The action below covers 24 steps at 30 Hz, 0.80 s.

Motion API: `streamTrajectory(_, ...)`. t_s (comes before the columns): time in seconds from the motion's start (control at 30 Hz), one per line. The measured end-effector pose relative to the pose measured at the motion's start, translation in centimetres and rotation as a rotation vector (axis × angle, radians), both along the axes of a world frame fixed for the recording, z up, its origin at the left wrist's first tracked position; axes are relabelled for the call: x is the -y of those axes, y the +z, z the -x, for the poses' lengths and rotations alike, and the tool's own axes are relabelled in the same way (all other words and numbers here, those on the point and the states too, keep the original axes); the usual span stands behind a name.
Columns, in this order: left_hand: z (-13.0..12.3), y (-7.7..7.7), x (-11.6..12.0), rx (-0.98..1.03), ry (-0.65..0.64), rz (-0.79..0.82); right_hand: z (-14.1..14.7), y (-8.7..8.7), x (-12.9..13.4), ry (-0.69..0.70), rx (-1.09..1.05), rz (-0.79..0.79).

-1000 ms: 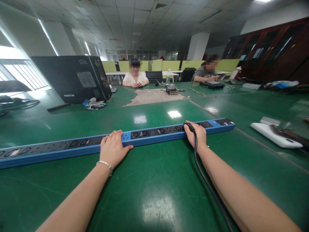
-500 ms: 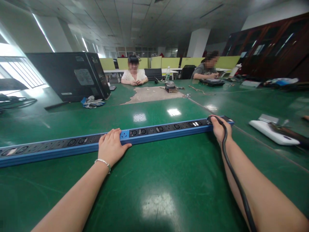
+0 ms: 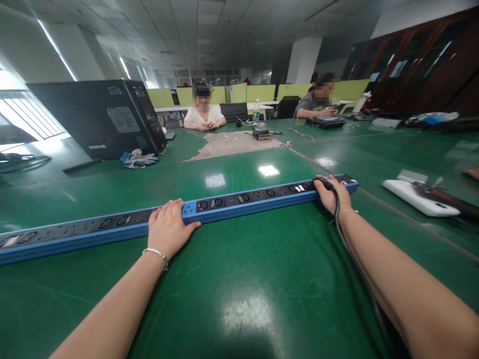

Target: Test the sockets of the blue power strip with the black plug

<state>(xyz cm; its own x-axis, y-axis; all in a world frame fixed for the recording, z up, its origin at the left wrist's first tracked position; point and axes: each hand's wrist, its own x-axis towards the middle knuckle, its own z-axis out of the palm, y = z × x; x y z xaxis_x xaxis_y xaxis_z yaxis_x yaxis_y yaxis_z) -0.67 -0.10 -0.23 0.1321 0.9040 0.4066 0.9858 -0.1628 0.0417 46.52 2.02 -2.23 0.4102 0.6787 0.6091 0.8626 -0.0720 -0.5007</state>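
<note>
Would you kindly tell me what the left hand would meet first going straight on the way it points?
Beyond the power strip under it, the left hand would probably first reach the pale patch on the green tabletop, though depth is hard to judge.

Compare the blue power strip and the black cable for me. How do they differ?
The power strip is blue with black socket panels; the cable is plain black. The power strip is straight and boxy, whereas the cable is thin and curved. The left hand rests on the power strip, while the right hand holds the cable's end. Both have black on them.
</note>
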Motion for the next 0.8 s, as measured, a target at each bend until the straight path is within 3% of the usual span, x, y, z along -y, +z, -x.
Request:
streamTrajectory(0.23, 0.0, 0.1, 0.1, -0.017, 0.004, 0.004, 0.3, -0.1, 0.1, 0.007, 0.027, -0.029)
streamTrajectory(0.5, 0.0, 0.2, 0.1, -0.024, 0.010, 0.015, 0.4, 0.1, 0.1, 0.013, -0.142, -0.101)
streamTrajectory(0.57, 0.0, 0.2, 0.1, -0.029, 0.020, 0.024, 0.3, 0.4, 0.0, 0.032, -0.174, -0.167)
streamTrajectory(0.7, -0.1, 0.3, 0.1, -0.034, 0.030, 0.032, -1.1, 0.8, -0.4, -0.009, -0.335, -0.456)
streamTrajectory(0.8, -0.1, 0.4, 0.1, -0.044, 0.029, 0.028, -2.4, 0.6, -0.3, 0.007, -0.347, -0.429)
